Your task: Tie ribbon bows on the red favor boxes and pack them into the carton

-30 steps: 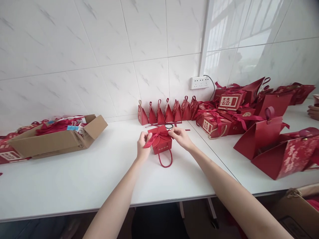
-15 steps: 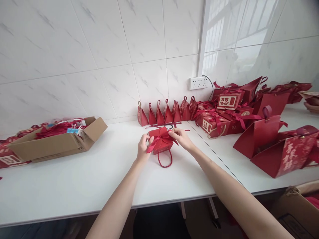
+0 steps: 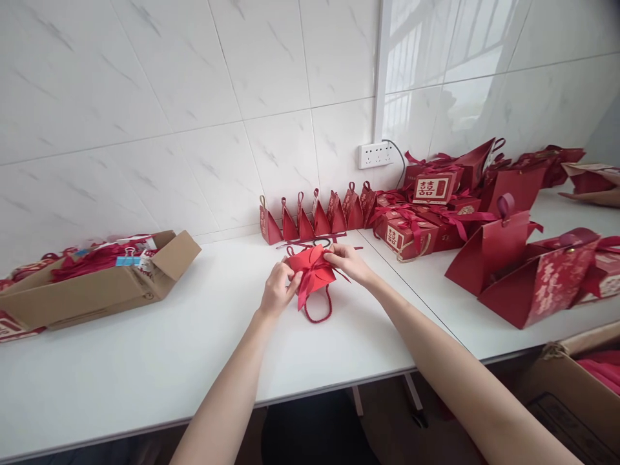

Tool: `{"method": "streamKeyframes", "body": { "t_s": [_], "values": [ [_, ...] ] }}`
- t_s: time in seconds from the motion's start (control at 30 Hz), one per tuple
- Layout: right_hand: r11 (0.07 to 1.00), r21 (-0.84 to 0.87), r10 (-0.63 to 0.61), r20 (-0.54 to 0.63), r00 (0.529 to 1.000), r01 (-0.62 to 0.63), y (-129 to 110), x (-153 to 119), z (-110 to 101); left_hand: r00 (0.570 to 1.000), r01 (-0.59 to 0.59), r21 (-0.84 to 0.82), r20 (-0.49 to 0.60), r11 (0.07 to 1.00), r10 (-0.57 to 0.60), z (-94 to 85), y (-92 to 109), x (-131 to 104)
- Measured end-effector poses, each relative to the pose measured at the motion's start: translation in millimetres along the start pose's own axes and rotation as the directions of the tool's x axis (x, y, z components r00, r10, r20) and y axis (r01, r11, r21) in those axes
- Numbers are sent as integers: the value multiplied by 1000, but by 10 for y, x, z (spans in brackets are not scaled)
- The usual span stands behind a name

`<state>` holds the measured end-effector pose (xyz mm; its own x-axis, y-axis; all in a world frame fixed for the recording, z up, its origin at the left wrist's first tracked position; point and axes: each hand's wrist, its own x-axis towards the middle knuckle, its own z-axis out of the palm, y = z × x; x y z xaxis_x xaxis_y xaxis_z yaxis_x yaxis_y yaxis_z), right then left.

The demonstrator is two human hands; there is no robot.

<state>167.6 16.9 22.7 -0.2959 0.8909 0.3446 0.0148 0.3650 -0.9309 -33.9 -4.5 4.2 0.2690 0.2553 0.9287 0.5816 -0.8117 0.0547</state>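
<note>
A small red gift box (image 3: 320, 279) with petal-like flaps on top is between my two hands, at the middle of the white table. A dark red ribbon (image 3: 306, 284) is tied across its top, with tails hanging at the left and right. From its near side a red twisted cord handle (image 3: 318, 319) loops onto the table. My left hand (image 3: 279, 284) is closed on the box's left edge, thumb in front by the ribbon. At the far right corner, my right hand (image 3: 347, 261) pinches the box and ribbon.
Several small triangular red boxes (image 3: 305, 225) stand along the wall. A cardboard box (image 3: 97, 303) of red material sits left. Red gift boxes (image 3: 411, 236) are piled right, near larger triangular boxes (image 3: 508, 284). A power strip (image 3: 376, 155) is on the wall; a carton (image 3: 571, 381) stands below right.
The gift box is tilted so that its top faces me more, and the left ribbon tail now hangs downward. Both hands keep hold. The camera view has shifted slightly.
</note>
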Motion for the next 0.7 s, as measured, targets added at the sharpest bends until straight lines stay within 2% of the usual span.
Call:
{"method": "streamKeyframes", "body": {
  "t_s": [0.17, 0.3, 0.37, 0.47, 0.6, 0.7],
  "values": [
    [1000, -24, -8, 88, 996, 10, 10, -24, -27, 1000, 6, 37, -3, 999, -5, -20, -64, -32],
    [994, -97, -45, 15, 999, 46, -10, -17, 4, 991, 133, 3, 14, 991, -133, -27, -48, -41],
    [987, -142, -79, -18, 997, 76, -13, -7, 24, 961, 277, -34, 20, 960, -277, -13, -19, -38],
    [978, -176, -113, -19, 993, 107, -10, -4, 39, 883, 469, -77, 27, 880, -468, 30, 28, -39],
    [976, -188, -116, -19, 993, 111, 8, -8, 35, 830, 556, -84, 12, 827, -557, 70, 69, -45],
    [981, -168, -104, -11, 995, 100, 26, -7, 35, 817, 576, -86, 31, 813, -576, 51, 80, -39]
  ]
}}
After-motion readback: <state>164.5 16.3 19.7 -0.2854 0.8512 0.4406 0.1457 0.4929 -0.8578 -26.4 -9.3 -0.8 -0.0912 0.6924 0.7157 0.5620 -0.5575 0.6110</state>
